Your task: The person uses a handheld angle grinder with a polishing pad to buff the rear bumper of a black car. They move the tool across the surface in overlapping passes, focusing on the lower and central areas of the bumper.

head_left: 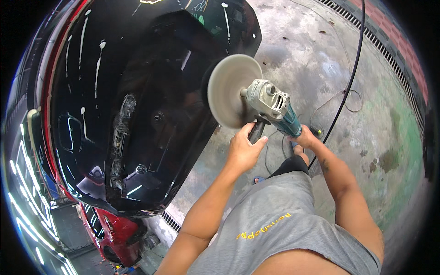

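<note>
A glossy black car panel [137, 101] fills the left. The polisher [261, 103] is held beside it, pad leftward, long axis running right; the left hand [243, 149] grips its side handle, the right hand [305, 137] its rear.

Teal polisher [275, 107], glossy black car panel [137, 91]

Stained grey concrete floor [321, 50], patched green at right, with a long metal drain grate [389, 55] curving beside red paving [403, 41]; bright strip lights reflect at left.
</note>
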### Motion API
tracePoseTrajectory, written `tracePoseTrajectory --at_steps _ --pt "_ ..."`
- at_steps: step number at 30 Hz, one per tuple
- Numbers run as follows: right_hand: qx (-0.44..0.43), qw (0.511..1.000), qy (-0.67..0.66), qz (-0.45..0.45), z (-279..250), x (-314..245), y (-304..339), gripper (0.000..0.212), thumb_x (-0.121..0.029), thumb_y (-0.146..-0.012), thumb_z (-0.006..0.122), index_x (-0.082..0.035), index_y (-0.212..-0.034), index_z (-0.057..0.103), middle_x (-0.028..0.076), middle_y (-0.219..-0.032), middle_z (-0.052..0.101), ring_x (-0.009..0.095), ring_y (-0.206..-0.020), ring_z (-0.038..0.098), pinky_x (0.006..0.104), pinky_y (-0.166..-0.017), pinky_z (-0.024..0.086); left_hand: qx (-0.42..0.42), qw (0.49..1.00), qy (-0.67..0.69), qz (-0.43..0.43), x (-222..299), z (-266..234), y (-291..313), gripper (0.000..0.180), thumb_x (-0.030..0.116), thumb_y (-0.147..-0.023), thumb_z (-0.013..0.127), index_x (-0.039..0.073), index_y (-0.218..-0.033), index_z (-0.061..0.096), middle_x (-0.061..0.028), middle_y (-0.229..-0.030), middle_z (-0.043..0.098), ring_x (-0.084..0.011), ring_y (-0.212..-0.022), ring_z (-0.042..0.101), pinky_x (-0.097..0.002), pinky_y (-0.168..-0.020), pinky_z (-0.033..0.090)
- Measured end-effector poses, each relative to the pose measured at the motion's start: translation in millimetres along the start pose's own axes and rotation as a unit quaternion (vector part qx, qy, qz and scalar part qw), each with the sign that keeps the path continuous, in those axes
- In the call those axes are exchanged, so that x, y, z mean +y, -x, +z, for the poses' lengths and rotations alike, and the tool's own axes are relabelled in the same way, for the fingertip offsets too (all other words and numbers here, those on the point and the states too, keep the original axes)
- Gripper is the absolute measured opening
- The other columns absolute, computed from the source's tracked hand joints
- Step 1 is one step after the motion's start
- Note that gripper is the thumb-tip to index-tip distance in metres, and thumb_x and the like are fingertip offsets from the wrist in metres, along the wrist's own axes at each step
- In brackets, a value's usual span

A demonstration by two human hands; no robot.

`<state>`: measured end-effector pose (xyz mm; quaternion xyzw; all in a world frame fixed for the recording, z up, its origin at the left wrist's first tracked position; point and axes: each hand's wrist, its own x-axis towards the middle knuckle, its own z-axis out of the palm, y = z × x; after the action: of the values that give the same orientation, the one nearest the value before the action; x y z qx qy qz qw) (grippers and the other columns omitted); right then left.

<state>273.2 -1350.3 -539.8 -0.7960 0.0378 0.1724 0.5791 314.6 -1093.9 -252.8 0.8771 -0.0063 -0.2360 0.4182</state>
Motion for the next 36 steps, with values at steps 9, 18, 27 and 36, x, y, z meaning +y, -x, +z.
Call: tracePoseTrajectory --at_steps 9,18,27,36 --pt "-0.051 0.996 -0.064 0.033 96.9 -35.6 83.5 0.038 -0.011 -0.088 0.082 -0.009 -0.125 0.075 0.02 -0.112 0.079 0.037 -0.109 0.075 0.0395 -0.094 0.056 0.075 0.985 0.116 -0.105 -89.9 -29.6 121.8 0.037 0.013 -0.09 0.085 -0.006 -0.119 0.072 -0.0027 -0.093 0.07 -0.008 -0.078 0.06 -0.0268 -0.068 0.047" --pt "-0.07 0.991 0.069 -0.095 239.1 -101.7 118.4 0.035 -0.014 -0.079 0.078 -0.01 -0.114 0.073 0.019 -0.108 0.075 0.041 -0.114 0.068 0.0512 -0.101 0.05 0.162 0.968 0.093 -0.169 -180.8 -109.5 266.8 0.015 0.008 -0.09 0.085 0.004 -0.092 0.071 0.004 -0.07 0.061 -0.0043 -0.052 0.049 -0.024 -0.048 0.037" --pt "-0.035 0.989 -0.131 -0.052 156.2 -61.8 65.0 0.04 -0.009 -0.086 0.081 -0.005 -0.125 0.071 0.015 -0.113 0.079 0.023 -0.106 0.074 0.0386 -0.096 0.057 0.081 0.992 0.092 -0.039 -83.8 -49.1 151.0 0.047 0.012 -0.094 0.081 -0.009 -0.133 0.065 -0.0045 -0.101 0.072 -0.0102 -0.084 0.063 -0.0286 -0.076 0.052" --pt "-0.079 0.986 -0.136 -0.061 30.7 -9.0 -39.8 0.052 -0.018 -0.082 0.091 -0.004 -0.129 0.072 0.014 -0.123 0.078 0.029 -0.115 0.072 0.0408 -0.104 0.054 0.057 0.994 -0.086 0.03 51.6 -6.7 -23.3 0.053 0.022 -0.092 0.078 -0.004 -0.137 0.066 -0.026 -0.119 0.077 -0.032 -0.104 0.077 -0.0392 -0.093 0.057"
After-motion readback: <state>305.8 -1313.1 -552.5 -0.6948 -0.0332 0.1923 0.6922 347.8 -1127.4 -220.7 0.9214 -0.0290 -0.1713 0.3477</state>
